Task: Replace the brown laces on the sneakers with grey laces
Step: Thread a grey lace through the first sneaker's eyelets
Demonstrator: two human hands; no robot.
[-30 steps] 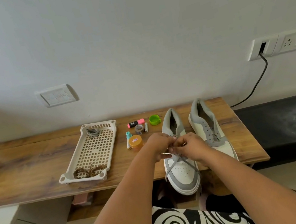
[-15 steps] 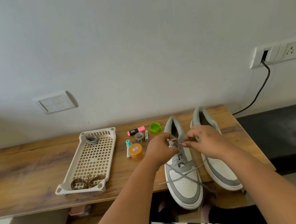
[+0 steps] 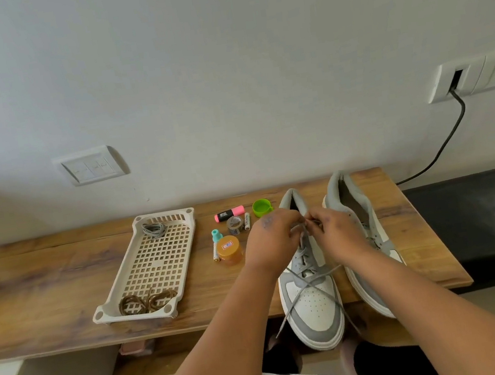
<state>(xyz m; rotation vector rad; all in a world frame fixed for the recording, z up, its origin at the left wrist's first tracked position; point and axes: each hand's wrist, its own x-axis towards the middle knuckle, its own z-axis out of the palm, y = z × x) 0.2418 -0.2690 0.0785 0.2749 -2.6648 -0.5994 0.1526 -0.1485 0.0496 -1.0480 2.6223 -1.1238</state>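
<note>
Both hands, left hand and right hand, pinch the grey lace tight above the left sneaker on the table.

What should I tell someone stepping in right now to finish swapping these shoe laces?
Left hand and right hand: both pinch the grey lace at the top eyelets of the left sneaker.
Left sneaker: laced in grey, loose ends trailing over the toe; not tied yet.
Right sneaker: beside it on the bench; its lacing is mostly hidden by the right arm.
Tray: brown laces at the near end, a spare grey lace bundle at the far end.
Left: finish and tie the left sneaker, then check the right.
</note>
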